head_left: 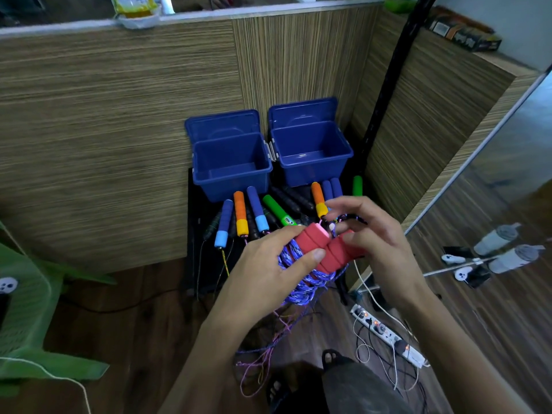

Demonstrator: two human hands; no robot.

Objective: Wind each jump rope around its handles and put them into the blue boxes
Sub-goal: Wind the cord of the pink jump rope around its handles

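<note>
While both hands work in front of the boxes, the left hand (265, 264) grips the red foam handles (322, 249) with purple rope (301, 282) coiled round them, thumb on top. Right hand (370, 237) pinches the rope end near the handle tips. Loose rope hangs down to the floor. Two blue boxes (233, 186) (313, 171) stand open side by side, nothing visible inside. More ropes with blue, orange and green handles (240, 213) lie just before them.
</note>
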